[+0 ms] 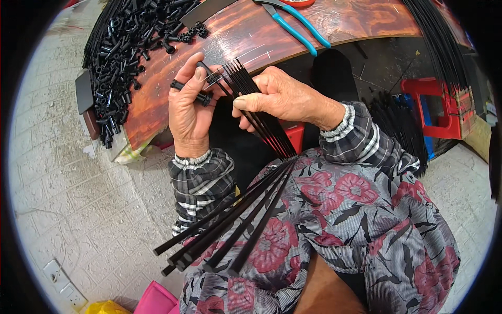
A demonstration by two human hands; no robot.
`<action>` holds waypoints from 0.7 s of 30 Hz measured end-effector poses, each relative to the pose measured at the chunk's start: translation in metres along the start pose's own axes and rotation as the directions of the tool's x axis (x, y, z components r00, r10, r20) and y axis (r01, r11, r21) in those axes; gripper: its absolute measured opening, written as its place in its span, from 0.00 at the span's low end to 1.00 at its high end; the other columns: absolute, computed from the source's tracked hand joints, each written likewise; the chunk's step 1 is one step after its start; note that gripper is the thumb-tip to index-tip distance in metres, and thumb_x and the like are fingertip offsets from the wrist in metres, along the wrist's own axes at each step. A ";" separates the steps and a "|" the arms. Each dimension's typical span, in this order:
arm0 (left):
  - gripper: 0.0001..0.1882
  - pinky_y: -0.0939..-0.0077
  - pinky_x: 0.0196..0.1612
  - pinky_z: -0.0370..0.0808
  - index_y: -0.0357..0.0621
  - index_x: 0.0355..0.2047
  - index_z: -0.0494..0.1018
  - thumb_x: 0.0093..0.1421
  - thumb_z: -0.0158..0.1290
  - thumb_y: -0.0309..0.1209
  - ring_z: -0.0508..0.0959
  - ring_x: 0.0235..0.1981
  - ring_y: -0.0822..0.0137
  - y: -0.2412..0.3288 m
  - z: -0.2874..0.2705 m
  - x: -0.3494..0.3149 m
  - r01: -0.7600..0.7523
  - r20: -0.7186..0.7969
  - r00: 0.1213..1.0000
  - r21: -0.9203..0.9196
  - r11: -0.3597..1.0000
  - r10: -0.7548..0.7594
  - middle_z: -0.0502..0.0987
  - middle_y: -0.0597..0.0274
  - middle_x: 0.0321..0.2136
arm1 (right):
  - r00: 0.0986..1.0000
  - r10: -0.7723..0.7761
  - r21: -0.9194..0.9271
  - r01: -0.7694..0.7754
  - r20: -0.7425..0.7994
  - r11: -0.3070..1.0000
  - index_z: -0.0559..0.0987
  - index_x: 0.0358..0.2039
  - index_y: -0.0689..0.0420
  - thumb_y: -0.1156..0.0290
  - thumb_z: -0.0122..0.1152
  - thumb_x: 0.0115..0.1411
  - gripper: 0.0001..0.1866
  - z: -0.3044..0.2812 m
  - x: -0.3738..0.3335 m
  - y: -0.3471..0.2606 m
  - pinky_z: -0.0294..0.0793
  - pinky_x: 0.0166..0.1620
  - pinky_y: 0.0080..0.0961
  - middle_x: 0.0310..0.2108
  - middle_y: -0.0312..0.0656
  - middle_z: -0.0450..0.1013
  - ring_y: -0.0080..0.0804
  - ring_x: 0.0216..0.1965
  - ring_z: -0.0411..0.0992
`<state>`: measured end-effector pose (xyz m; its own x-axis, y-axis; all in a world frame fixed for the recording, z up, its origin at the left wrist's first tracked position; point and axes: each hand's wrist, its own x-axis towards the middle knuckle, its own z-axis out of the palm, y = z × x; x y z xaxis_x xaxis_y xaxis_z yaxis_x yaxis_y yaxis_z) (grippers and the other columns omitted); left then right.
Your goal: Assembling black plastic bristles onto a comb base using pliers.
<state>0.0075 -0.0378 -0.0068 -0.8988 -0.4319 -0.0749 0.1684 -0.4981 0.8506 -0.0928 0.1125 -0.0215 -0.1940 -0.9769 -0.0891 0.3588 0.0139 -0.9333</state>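
My right hand is closed around a bundle of thin black rods, its thumb pressed along their upper part. Below, the rods fan out over my lap into thicker black ends. Small black plastic fittings are gripped in my left hand, with its thumb bent over them. One of these pieces meets the tips of the rods between my two hands. Whether a rod tip sits inside a fitting is too small to tell.
A heap of black plastic fittings covers the table's left side. A dark flat blade and teal-handled pliers lie behind my hands. More black rods hang over the right edge, near a red stool.
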 end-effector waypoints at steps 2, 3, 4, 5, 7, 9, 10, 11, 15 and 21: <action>0.16 0.79 0.30 0.73 0.39 0.45 0.66 0.54 0.50 0.26 0.76 0.26 0.69 0.000 -0.001 0.003 0.014 0.004 1.000 -0.017 1.000 -0.014 0.75 0.56 0.31 | 1.000 -0.006 0.002 0.006 -0.002 1.000 0.75 0.27 0.66 0.68 0.53 0.54 0.12 -0.002 -0.001 0.000 0.73 0.25 0.15 0.19 0.40 0.73 0.22 0.20 0.72; 0.16 0.78 0.29 0.74 0.39 0.45 0.66 0.54 0.50 0.26 0.76 0.26 0.68 0.001 0.000 0.004 0.023 0.002 1.000 -0.030 0.999 -0.023 0.75 0.55 0.31 | 1.000 -0.014 0.006 0.014 0.005 1.000 0.75 0.27 0.66 0.68 0.53 0.54 0.12 -0.002 -0.001 0.000 0.73 0.25 0.15 0.19 0.40 0.73 0.22 0.20 0.72; 0.16 0.78 0.29 0.74 0.39 0.45 0.66 0.54 0.50 0.26 0.76 0.26 0.68 0.002 0.002 0.003 0.025 0.003 1.000 -0.030 0.999 -0.024 0.75 0.55 0.31 | 1.000 -0.013 0.007 0.013 0.004 1.000 0.75 0.27 0.66 0.68 0.53 0.54 0.12 -0.002 -0.001 0.000 0.73 0.25 0.15 0.19 0.40 0.73 0.22 0.20 0.72; 0.16 0.78 0.29 0.74 0.38 0.45 0.66 0.55 0.49 0.26 0.76 0.26 0.68 0.005 0.008 0.002 0.033 -0.031 0.999 0.017 0.999 -0.033 0.75 0.53 0.32 | 1.000 -0.010 0.005 0.010 0.000 1.000 0.75 0.27 0.66 0.67 0.53 0.55 0.12 -0.002 -0.001 0.000 0.73 0.25 0.15 0.19 0.40 0.73 0.22 0.20 0.72; 0.16 0.77 0.28 0.75 0.38 0.45 0.65 0.55 0.49 0.26 0.76 0.26 0.67 0.007 0.011 0.002 0.043 -0.066 0.997 0.064 0.997 -0.039 0.75 0.52 0.32 | 1.000 -0.008 0.005 0.008 -0.003 1.000 0.75 0.27 0.66 0.67 0.53 0.55 0.12 -0.002 -0.001 0.001 0.73 0.25 0.15 0.19 0.40 0.73 0.22 0.20 0.72; 0.16 0.75 0.26 0.75 0.38 0.45 0.65 0.55 0.49 0.26 0.76 0.26 0.66 0.005 0.008 0.003 0.028 -0.028 0.999 0.045 0.999 -0.026 0.74 0.50 0.33 | 0.999 -0.045 0.030 0.045 0.011 0.999 0.75 0.27 0.66 0.67 0.53 0.55 0.13 -0.002 -0.002 0.001 0.73 0.25 0.14 0.20 0.40 0.73 0.21 0.20 0.72; 0.16 0.75 0.26 0.75 0.38 0.45 0.65 0.55 0.49 0.26 0.76 0.26 0.66 0.005 0.008 0.003 0.028 -0.027 0.999 0.045 0.999 -0.027 0.74 0.50 0.33 | 0.999 -0.045 0.029 0.045 0.009 0.999 0.75 0.27 0.66 0.67 0.53 0.55 0.13 -0.002 -0.002 0.000 0.73 0.25 0.14 0.20 0.40 0.73 0.21 0.20 0.72; 0.16 0.76 0.26 0.75 0.38 0.45 0.65 0.55 0.49 0.26 0.76 0.26 0.66 0.005 0.007 0.002 0.019 -0.041 0.999 0.051 0.998 -0.017 0.74 0.50 0.33 | 0.999 -0.032 0.010 0.032 0.006 0.999 0.75 0.27 0.66 0.67 0.53 0.55 0.13 -0.002 -0.002 -0.001 0.73 0.25 0.14 0.20 0.40 0.73 0.22 0.20 0.72; 0.16 0.76 0.26 0.75 0.39 0.44 0.66 0.54 0.49 0.26 0.76 0.25 0.67 0.003 0.008 0.003 0.014 -0.097 0.995 0.033 0.999 -0.011 0.74 0.52 0.32 | 0.999 -0.034 0.014 0.033 0.029 0.999 0.75 0.27 0.66 0.66 0.53 0.55 0.13 -0.003 -0.001 0.002 0.73 0.25 0.14 0.20 0.40 0.73 0.22 0.20 0.72; 0.15 0.77 0.28 0.75 0.40 0.44 0.67 0.54 0.50 0.26 0.75 0.27 0.68 -0.001 0.005 0.005 -0.013 -0.090 0.996 0.015 1.000 0.015 0.74 0.54 0.30 | 0.998 -0.055 0.008 0.054 0.026 0.998 0.75 0.28 0.66 0.67 0.53 0.55 0.13 -0.003 -0.002 0.001 0.74 0.25 0.15 0.20 0.41 0.73 0.23 0.21 0.73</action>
<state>0.0008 -0.0357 -0.0052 -0.8562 -0.5050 -0.1090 0.1741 -0.4807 0.8594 -0.0951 0.1151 -0.0232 -0.1894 -0.9815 -0.0289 0.3547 -0.0410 -0.9341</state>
